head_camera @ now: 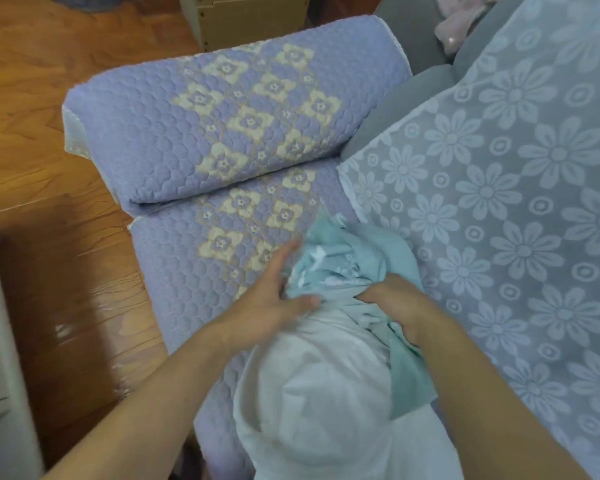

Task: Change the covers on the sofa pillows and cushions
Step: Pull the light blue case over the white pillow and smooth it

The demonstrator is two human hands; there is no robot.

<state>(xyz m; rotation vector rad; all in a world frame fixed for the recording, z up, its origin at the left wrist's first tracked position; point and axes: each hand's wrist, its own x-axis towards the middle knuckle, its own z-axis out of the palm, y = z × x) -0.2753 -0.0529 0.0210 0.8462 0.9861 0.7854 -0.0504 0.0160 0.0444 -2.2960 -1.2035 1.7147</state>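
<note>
A white pillow insert [319, 393] lies in front of me on the sofa, its far end inside a bunched teal pillow cover [340, 268]. My left hand [274, 296] lies against the cover's left side with fingers stretched out and the thumb pressing the fabric. My right hand [395, 306] grips the cover's right edge, fingers curled into the teal cloth. The far end of the pillow is hidden inside the cover.
The sofa seat [187, 271] and armrest [174, 133] wear a quilted lavender cover with cream flowers. A pale blue floral lace throw [516, 220] drapes the backrest at right. Wooden floor [49, 202] lies left, a cardboard box [246, 15] beyond the armrest.
</note>
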